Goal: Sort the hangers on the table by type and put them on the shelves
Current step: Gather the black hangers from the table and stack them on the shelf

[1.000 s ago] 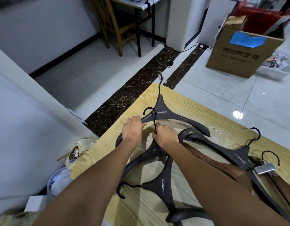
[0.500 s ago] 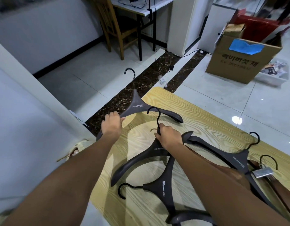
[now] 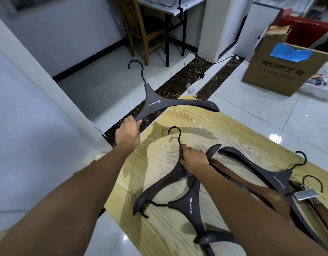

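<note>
My left hand [image 3: 127, 134] grips one arm of a dark grey hanger [image 3: 155, 103] and holds it raised over the table's left corner, hook pointing up. My right hand [image 3: 193, 157] grips the neck of a second dark hanger [image 3: 159, 187] that lies on the wooden table [image 3: 178, 237]. A third dark hanger [image 3: 191, 204] lies below it, hook to the left. Another dark hanger [image 3: 277, 179] lies to the right. Brown wooden hangers [image 3: 238, 174] lie partly under my right forearm, one with a metal clip [image 3: 305, 194].
A white wall panel [image 3: 30, 145] stands to the left of the table. On the tiled floor beyond are a cardboard box [image 3: 281, 71], a wooden chair [image 3: 141, 28], a desk [image 3: 170, 15] and a plastic bottle [image 3: 191, 89].
My left hand has lifted its hanger off the table and swung it up and to the left. My right hand has stayed on the second hanger's neck.
</note>
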